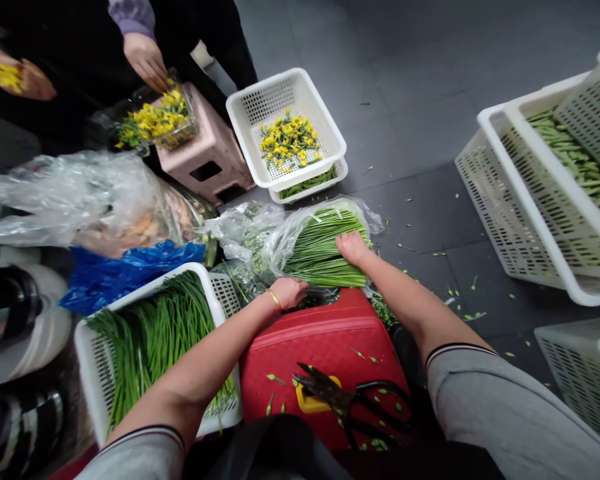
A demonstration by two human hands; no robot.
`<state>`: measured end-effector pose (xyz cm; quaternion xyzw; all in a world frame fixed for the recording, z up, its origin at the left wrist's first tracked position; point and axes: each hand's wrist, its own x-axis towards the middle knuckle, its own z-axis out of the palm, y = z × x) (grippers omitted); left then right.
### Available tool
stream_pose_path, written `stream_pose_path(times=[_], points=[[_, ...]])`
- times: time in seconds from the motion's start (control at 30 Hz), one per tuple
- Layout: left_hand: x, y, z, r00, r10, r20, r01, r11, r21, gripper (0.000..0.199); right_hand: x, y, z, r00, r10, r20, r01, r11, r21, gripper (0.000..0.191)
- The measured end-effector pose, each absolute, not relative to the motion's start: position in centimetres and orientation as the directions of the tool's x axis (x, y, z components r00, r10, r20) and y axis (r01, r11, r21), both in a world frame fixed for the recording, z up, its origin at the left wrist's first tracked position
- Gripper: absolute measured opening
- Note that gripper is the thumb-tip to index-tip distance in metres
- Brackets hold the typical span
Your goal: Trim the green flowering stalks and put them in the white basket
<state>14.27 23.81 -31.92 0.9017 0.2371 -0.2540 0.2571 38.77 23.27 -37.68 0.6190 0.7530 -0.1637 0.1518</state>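
A thick bundle of flowering chive stems lies in an opened clear plastic bag, just beyond a red stool-like seat. My right hand is closed on the right part of the bundle, fingers curled over the stems. At the bag's near edge, my left hand is closed, with a gold bracelet on its wrist; what its fingers grip is hidden. Black-handled scissors rest on the red seat among small cut buds. Long green chives fill a white basket at left.
Across from me, a person's hand reaches into a clear box of yellow flowers on a pink stool. A white basket holds more yellow flowers. White baskets with green beans stand right. A blue bag lies left.
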Motion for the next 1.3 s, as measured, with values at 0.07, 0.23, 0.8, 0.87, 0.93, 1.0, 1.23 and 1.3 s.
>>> stream_pose_path(times=[0.07,0.23,0.8,0.87,0.93,1.0,1.23,1.3], points=[[14.4,24.2,-31.3,0.743,0.304,-0.596,0.585,-0.727,0.359,0.026,38.8,23.5,-37.4,-0.2,0.879,-0.433,0.979,0.192,-0.063,0.035],[14.3,25.0,-29.8,0.729,0.379,-0.57,0.653,-0.635,0.413,0.031,38.6,22.9,-37.2,-0.179,0.875,-0.449,0.983,0.175,-0.052,0.036],[18.7,24.4,-32.1,0.677,0.309,-0.668,0.706,-0.528,0.472,0.027,37.5,26.3,-30.9,-0.236,0.809,-0.539,0.971,0.221,-0.093,0.026],[20.4,24.4,-32.9,0.616,0.347,-0.707,0.788,-0.271,0.553,0.04,37.2,26.5,-29.7,-0.23,0.816,-0.53,0.972,0.217,-0.088,0.03],[22.1,24.6,-33.5,0.481,0.387,-0.787,0.781,0.219,0.585,0.063,36.9,26.3,-28.4,-0.22,0.827,-0.518,0.975,0.209,-0.08,0.032],[23.6,24.9,-33.8,0.338,0.346,-0.875,0.517,0.708,0.48,0.083,36.5,25.8,-27.1,-0.213,0.835,-0.508,0.976,0.206,-0.071,0.034],[25.9,24.6,-30.9,0.372,0.209,-0.904,-0.135,0.976,0.17,0.089,34.4,25.1,-22.0,-0.206,0.83,-0.518,0.97,0.242,0.002,0.03],[25.2,23.8,-29.6,0.388,0.305,-0.87,-0.293,0.935,0.197,0.092,33.7,25.7,-20.4,-0.237,0.828,-0.508,0.96,0.28,0.009,0.03]])
